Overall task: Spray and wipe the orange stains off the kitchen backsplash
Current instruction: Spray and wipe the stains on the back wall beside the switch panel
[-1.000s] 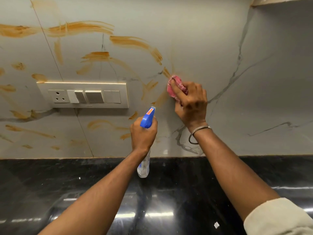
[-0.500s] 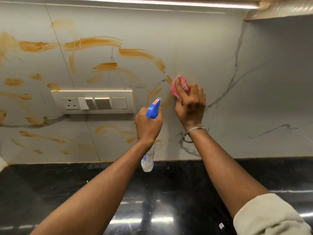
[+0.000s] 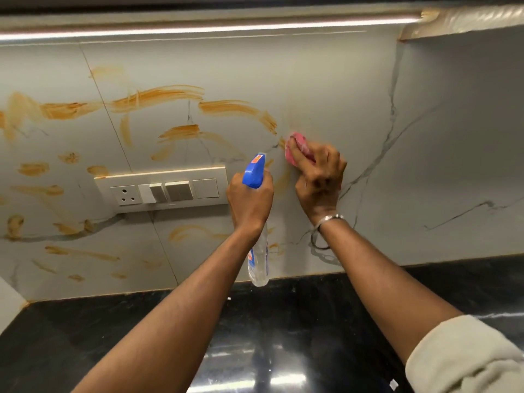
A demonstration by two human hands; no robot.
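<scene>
Leftward now, right hand [image 3: 319, 173] clutching pink cloth [image 3: 296, 137]; left hand [image 3: 249, 204] gripping spray bottle [image 3: 254, 173], label illegible.

Two hands are in view: one left hand [image 3: 249, 202] and one right hand [image 3: 320, 177]. There is one spray bottle [image 3: 255, 171] and, at 1 o'clock from it, one pink cloth [image 3: 295, 137]. One bangle [image 3: 330, 218] circles the right wrist, and one rolled sleeve [image 3: 465, 358] sits at 4 o'clock. One switch plate [image 3: 161, 188] at 9 o'clock carries four modules, one of them a socket [image 3: 124, 194]. One light strip [image 3: 198, 26] runs at 12 o'clock. The orange stains [image 3: 158, 96], from 8 to 11 o'clock, number well over a dozen; they merge, so no exact count.
</scene>
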